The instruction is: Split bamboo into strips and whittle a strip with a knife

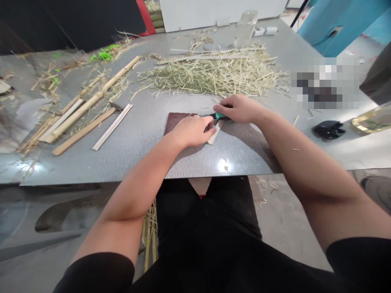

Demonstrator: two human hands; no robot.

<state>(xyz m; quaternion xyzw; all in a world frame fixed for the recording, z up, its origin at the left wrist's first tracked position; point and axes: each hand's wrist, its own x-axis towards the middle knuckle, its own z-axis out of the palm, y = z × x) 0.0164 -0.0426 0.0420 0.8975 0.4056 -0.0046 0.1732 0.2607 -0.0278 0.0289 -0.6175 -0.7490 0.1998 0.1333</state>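
My right hand point(236, 109) is closed round a black and teal tool point(219, 116), whose far end is hidden by my left hand. Fingers curled, my left hand point(195, 129) rests over a dark red block point(177, 121) and the tool's tip; what its fingers pinch is too small to make out. A short pale strip point(215, 135) sticks out toward the table edge from beneath the tool, beside my left fingertips.
A heap of thin shavings point(214, 75) lies behind my hands. To the left are bamboo poles point(91, 101), a hammer point(87, 132) and a pale strip point(113, 127). A black object point(329, 130) and a clear jar point(246, 28) stand right and back.
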